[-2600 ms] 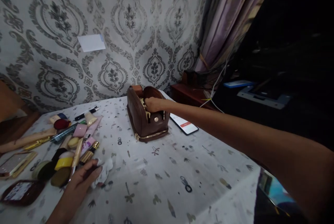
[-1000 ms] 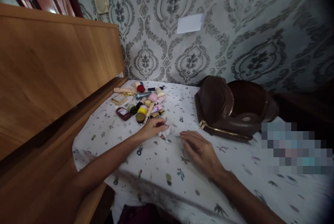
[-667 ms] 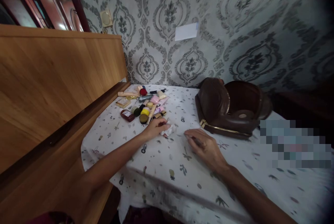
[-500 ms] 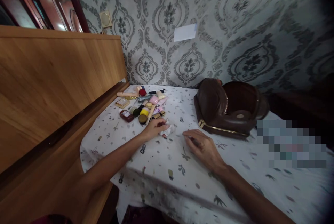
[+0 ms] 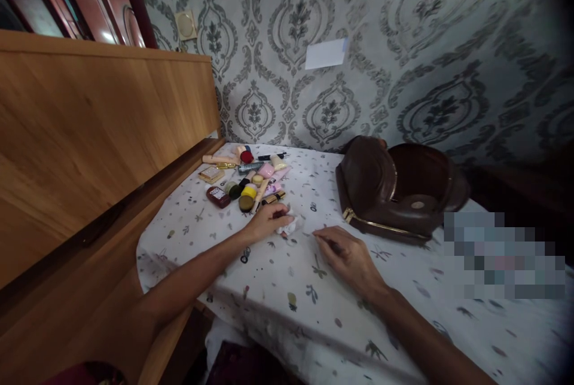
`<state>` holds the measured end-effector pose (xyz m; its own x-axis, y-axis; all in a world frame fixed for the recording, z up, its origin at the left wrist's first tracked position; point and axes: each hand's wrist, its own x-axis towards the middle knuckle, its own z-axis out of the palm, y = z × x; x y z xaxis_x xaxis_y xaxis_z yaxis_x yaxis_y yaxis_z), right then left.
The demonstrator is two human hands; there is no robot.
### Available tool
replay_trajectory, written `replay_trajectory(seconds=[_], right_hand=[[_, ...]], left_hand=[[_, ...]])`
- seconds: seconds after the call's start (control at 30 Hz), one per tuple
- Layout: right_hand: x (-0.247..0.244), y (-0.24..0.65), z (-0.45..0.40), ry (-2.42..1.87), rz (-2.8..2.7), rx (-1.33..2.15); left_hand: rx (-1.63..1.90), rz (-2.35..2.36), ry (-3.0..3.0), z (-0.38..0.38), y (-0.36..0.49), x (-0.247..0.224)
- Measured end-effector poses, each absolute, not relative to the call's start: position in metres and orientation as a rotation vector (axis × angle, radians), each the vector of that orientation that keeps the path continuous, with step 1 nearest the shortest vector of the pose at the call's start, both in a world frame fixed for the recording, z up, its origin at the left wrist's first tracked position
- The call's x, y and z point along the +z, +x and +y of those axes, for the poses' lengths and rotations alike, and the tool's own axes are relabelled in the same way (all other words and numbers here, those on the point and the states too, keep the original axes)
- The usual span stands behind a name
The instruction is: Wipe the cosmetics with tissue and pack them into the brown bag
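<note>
My left hand is closed on a crumpled white tissue, which bulges out past the fingertips just above the cloth. To its right, my right hand rests near the cloth with thumb and fingers pinched together. Whatever it may hold is too small or hidden to make out. Beyond my left hand lies a loose cluster of cosmetics: a dark red bottle, a yellow-banded jar, a gold-and-black tube and several more tubes and jars. A brown leather bag stands unzipped beyond my right hand.
A white patterned cloth covers the surface under my hands. A wooden panel rises at the left. Patterned wallpaper backs the scene, with a white paper on it. A blurred-out patch covers something at the right.
The view has shifted slightly. Both hands stay nearly in place, and the tissue is still in my left hand. The cosmetics and bag have not visibly moved on the cloth.
</note>
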<state>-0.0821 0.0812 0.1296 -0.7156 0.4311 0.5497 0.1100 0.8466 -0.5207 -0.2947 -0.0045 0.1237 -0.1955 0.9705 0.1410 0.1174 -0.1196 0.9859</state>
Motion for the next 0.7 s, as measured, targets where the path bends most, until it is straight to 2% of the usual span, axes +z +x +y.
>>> replay_trajectory(seconds=[0.7], right_hand=[[0.129,-0.083,0.086,-0.390,-2.383,0.670]], left_hand=[[1.284,1.536,1.477,-0.009,-0.286,0.140]])
